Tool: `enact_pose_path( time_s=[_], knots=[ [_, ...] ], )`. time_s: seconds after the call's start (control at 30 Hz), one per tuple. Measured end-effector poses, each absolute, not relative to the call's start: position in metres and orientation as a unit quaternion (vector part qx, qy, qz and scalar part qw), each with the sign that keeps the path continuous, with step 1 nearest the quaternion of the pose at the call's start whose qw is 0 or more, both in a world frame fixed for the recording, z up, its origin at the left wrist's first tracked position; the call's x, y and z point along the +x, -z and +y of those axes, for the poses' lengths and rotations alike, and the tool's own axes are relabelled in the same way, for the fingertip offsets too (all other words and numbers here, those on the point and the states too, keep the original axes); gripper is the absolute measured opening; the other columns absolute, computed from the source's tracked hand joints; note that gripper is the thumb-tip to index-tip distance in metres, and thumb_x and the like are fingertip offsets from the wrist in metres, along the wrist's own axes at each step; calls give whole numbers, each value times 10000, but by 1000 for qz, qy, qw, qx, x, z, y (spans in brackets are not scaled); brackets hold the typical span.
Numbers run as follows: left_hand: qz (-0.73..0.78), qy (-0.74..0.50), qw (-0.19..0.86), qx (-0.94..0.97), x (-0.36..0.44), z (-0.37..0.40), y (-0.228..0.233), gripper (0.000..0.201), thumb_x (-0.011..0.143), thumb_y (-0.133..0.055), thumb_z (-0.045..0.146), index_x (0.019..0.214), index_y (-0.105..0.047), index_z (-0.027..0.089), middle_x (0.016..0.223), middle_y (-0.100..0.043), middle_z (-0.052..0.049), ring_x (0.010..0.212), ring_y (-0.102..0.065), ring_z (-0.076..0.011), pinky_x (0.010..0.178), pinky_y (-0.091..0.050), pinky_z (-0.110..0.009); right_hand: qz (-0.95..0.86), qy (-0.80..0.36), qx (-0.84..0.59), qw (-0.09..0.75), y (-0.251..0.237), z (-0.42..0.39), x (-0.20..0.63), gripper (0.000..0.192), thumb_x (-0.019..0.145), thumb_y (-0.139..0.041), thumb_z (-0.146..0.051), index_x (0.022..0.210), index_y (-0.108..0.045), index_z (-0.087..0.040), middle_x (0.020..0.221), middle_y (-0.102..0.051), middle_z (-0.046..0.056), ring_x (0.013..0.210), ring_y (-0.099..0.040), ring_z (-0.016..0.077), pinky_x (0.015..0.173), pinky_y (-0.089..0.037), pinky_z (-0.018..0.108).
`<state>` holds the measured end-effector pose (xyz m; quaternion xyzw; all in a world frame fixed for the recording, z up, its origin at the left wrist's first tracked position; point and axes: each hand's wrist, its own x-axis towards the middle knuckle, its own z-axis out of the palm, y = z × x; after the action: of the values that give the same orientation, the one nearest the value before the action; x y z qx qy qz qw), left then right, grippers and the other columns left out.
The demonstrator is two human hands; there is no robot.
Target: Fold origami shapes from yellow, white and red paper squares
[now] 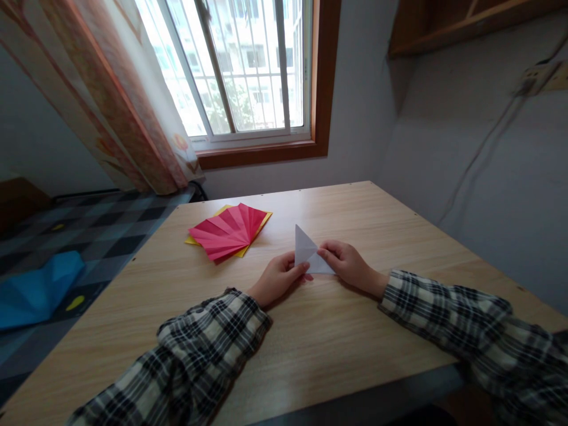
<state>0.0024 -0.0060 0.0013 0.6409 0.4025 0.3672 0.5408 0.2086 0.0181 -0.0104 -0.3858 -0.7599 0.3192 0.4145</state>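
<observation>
You have a small white folded paper [307,253] on the wooden table [337,331], a little right of the middle and just beyond your hands. It is creased into a triangle shape, with one point standing up toward the window and its lower edge lying on the tabletop.

Your left hand [278,278] pinches the paper's near left corner, fingers curled closed on it with the thumb on top. Your right hand [348,263] grips the right side of the paper, its fingertips pressed together on the lower right edge. Both hands rest on the table, close together, with the paper between them. Your sleeves are plaid, black and white.

To the far left of the paper, well apart from it, a stack of red sheets [228,232] lies fanned out on the table, with yellow sheets [255,234] showing beneath them at the edges.

Beyond the table's left edge there is a dark checked floor [102,234], and a blue crumpled sheet [38,290] lies on it at the far left. A patterned curtain [115,94] hangs beside the window [248,71], which has a brown wooden frame. On the right wall a cable runs down from a socket [535,80], below a wooden shelf [461,23].

No writing or label can be read on anything here.
</observation>
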Motion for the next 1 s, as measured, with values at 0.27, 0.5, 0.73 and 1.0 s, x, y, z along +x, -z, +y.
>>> enact_pose_path(
  time_s=[0.27,0.5,0.73,1.0],
  knots=[
    [408,-368,502,668,2,-7,-6,339,856,-633,494,791,-655,162,667,-689,-40,613,-583,-161,610,-450,-264,-742,-321,-399,432,13,19,208,288,957,-514,-394,771,-598,-191,677,-570,2,638,-500,154,584,-369,275],
    [419,-376,486,669,3,-6,-4,325,862,-623,479,821,-661,159,696,-692,-42,647,-601,-173,630,-460,-276,-735,-336,-390,441,16,20,208,298,962,-521,-414,781,-602,-191,664,-561,-9,615,-489,144,565,-362,267],
    [424,-428,495,626,3,-4,0,333,848,-647,486,785,-631,160,645,-650,-22,598,-570,-150,602,-453,-267,-716,-369,-391,445,16,20,209,313,947,-535,-457,811,-625,-190,688,-590,0,598,-524,143,534,-394,257],
    [423,-474,508,582,2,0,7,377,829,-676,533,807,-625,160,666,-654,-18,588,-582,-142,595,-468,-268,-703,-404,-396,431,18,22,209,298,937,-553,-468,860,-634,-192,534,-556,-37,488,-523,130,501,-395,247]
  ],
)
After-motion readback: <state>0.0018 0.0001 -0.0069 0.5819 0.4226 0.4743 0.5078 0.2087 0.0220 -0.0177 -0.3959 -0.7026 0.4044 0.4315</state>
